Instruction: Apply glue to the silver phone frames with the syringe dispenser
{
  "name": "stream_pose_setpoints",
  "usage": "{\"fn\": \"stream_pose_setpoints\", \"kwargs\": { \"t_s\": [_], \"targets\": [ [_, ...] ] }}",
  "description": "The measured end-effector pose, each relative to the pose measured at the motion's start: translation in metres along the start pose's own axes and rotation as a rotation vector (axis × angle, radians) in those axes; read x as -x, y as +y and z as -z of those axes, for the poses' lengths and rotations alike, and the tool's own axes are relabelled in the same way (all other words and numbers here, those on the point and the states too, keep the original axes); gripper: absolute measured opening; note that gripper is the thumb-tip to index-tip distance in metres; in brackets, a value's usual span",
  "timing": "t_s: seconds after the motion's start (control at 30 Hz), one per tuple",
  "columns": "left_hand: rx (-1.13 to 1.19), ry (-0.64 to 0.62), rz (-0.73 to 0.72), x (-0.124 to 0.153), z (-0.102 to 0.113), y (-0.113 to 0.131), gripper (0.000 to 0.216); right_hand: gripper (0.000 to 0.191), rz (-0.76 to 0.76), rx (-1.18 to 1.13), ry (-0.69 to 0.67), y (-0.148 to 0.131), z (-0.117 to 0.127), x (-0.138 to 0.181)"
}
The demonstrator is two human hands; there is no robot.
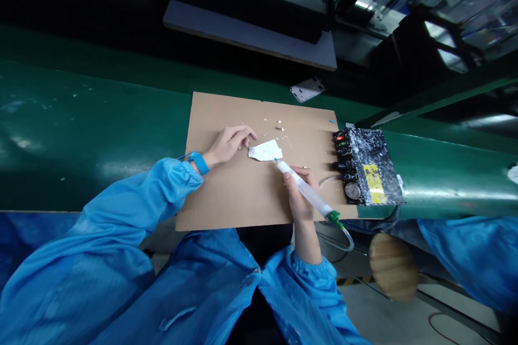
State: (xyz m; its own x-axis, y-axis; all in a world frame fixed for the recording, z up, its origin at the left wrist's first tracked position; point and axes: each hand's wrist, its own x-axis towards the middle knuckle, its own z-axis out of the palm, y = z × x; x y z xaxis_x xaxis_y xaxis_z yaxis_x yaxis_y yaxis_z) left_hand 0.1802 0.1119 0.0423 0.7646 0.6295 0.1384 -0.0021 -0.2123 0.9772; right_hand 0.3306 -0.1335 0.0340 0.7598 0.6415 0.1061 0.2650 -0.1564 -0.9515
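Here, the fingers of the right hand (299, 206) grasp the syringe (308, 193), tip by the paper (265, 151) on the cardboard (238, 199); the left hand (227, 144), fingers released and loosely bent, is just beside the paper.

White syringe (306, 190), blue tip (277, 160), green fitting (334, 217)

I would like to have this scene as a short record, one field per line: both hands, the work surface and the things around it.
Left hand: fingers bent, close to the white piece; contact unclear
Left wrist: blue band
Right hand: holds a large syringe
Syringe tip: blue, at the white piece's near edge; contact unclear
Syringe rear: green fitting with a clear tube
Surface: cardboard sheet on a green table
Right side: black box with a round gauge and a yellow label
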Motion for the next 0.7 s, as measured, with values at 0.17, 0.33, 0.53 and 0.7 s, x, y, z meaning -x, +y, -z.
{"fn": "stream_pose_setpoints", "kwargs": {
  "t_s": [0.17,0.33,0.53,0.7],
  "targets": [
    [-0.040,0.024,0.055,0.000,-0.002,0.004,0.035,0.048,-0.010,-0.007,0.023,-0.006,-0.004,-0.002],
    [-0.175,0.080,0.094,0.006,-0.005,0.010,0.039,0.046,-0.039,-0.031,-0.033,-0.017,-0.006,0.000],
    [-0.205,0.203,0.279,0.001,-0.004,0.010,0.047,0.044,0.008,-0.105,-0.025,-0.010,-0.010,-0.003],
    [-0.331,0.213,0.403,0.001,-0.001,0.012,0.034,0.037,-0.008,-0.111,-0.024,-0.006,-0.013,-0.005]
  ]
}}
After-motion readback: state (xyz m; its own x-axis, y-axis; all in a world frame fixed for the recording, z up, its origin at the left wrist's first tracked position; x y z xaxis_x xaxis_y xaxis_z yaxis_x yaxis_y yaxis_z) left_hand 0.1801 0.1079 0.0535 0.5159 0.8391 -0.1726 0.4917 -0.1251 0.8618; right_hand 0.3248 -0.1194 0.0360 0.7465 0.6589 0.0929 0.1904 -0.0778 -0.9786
